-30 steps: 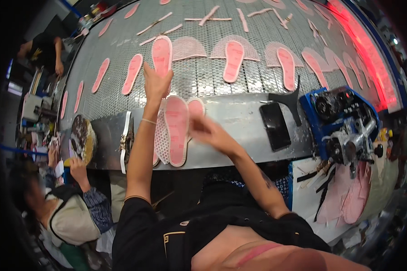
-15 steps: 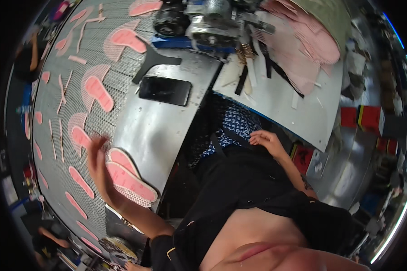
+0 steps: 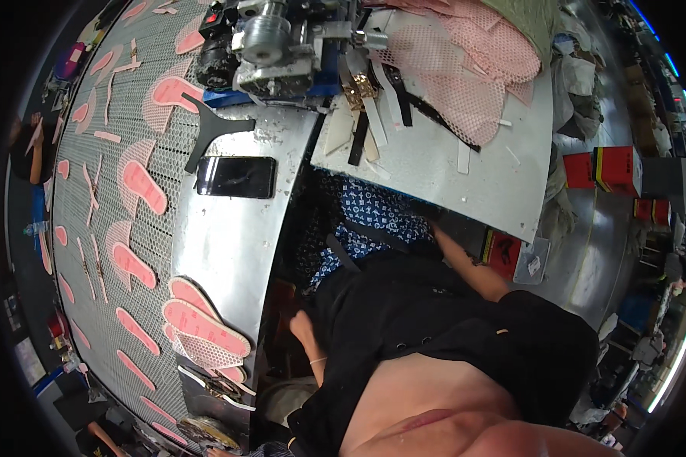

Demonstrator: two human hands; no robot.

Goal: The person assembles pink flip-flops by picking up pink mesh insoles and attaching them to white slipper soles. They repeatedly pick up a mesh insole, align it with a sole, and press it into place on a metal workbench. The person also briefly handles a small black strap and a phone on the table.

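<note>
My left hand [image 3: 305, 329] hangs just below the edge of the metal table [image 3: 229, 244], apart from it, with nothing visible in it. The nearest things are a small pile of pink insoles [image 3: 202, 324] and a pink mesh insole piece [image 3: 206, 352] on the table's near end. My right forearm [image 3: 465, 263] stretches out under the white worktable [image 3: 450, 167]. The right hand itself is hidden in the dark under that table's edge, next to a blue patterned cloth [image 3: 366, 221].
A black phone [image 3: 236, 177] and a black T-shaped tool [image 3: 209, 129] lie on the metal table. A mesh conveyor [image 3: 91, 228] carries several pink insoles. A machine [image 3: 270, 46], pink mesh sheets [image 3: 472, 68] and red boxes [image 3: 610, 167] stand around.
The view has swung further round. My left hand has come off the insoles and dropped below the table edge. My right hand has moved from my lap to under the white table.
</note>
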